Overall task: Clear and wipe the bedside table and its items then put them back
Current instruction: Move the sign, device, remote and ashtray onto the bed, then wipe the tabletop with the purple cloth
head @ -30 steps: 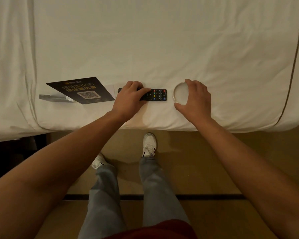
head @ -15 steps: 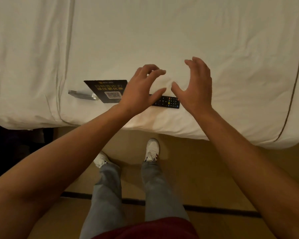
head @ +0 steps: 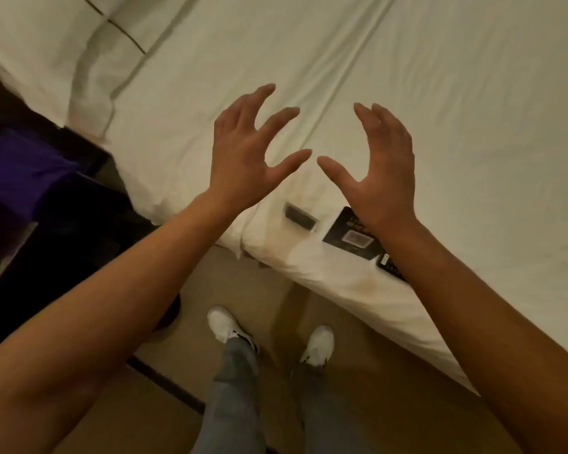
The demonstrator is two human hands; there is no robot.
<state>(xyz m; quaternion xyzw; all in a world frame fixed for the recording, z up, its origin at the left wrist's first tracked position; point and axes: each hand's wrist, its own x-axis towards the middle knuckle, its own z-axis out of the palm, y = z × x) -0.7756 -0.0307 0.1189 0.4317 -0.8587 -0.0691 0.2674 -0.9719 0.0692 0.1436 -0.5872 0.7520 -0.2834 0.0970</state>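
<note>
White bed [head: 407, 77] filling most of view. Both hands raised above it, fingers spread, holding nothing: left hand [head: 243, 158], right hand [head: 382, 173]. Near bed edge: black card [head: 348, 235], clear stand [head: 299, 216], remote [head: 389, 265] partly hidden under right forearm.

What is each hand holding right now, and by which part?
Nothing. Left hand and right hand hover open above the bed, fingers spread, holding nothing.
</note>
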